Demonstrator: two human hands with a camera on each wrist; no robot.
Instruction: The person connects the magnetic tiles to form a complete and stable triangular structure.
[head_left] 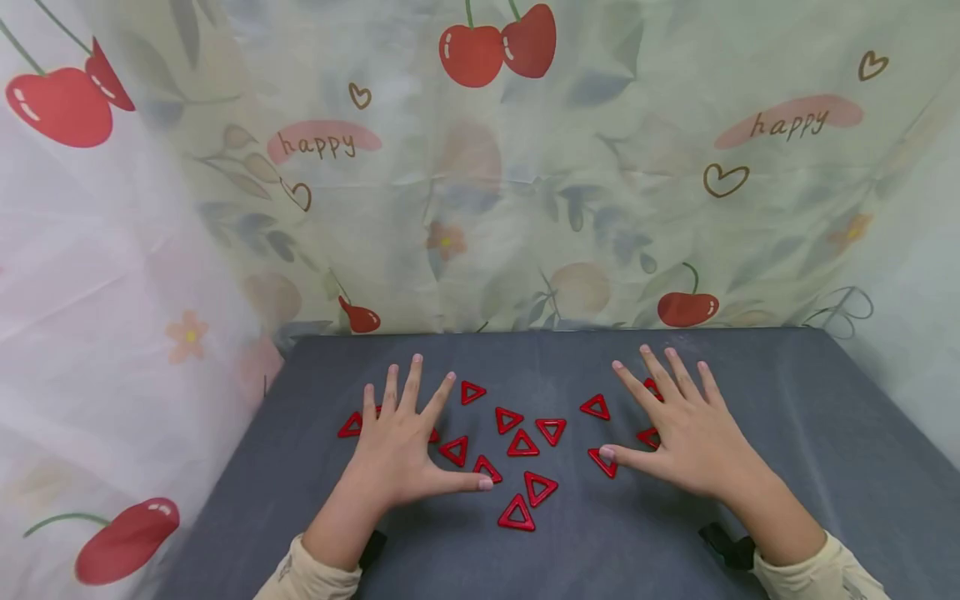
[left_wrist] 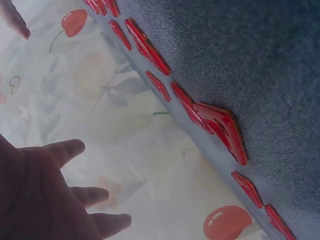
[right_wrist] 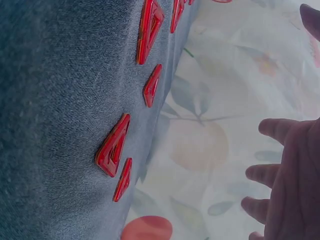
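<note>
Several red triangle frames [head_left: 523, 444] lie scattered over a grey cloth-covered table. My left hand [head_left: 401, 446] is spread, palm down, above the left part of them and hides some. In the left wrist view that hand [left_wrist: 45, 195] appears apart from the table, with red triangles [left_wrist: 222, 127] lying on the cloth beyond. My right hand [head_left: 690, 437] is spread the same way over the right group, its thumb tip overlapping one triangle [head_left: 603, 462]. The right wrist view shows the right hand's fingers [right_wrist: 272, 175] raised off the cloth, holding nothing, with triangles [right_wrist: 114, 147] below.
The grey table [head_left: 637, 550] has its far edge against a hanging curtain [head_left: 517, 208] printed with cherries and leaves. Another sheet [head_left: 112, 333] hangs along the left side. Black straps [head_left: 727, 546] sit at both wrists. A thin wire loop [head_left: 843, 308] shows at the far right corner.
</note>
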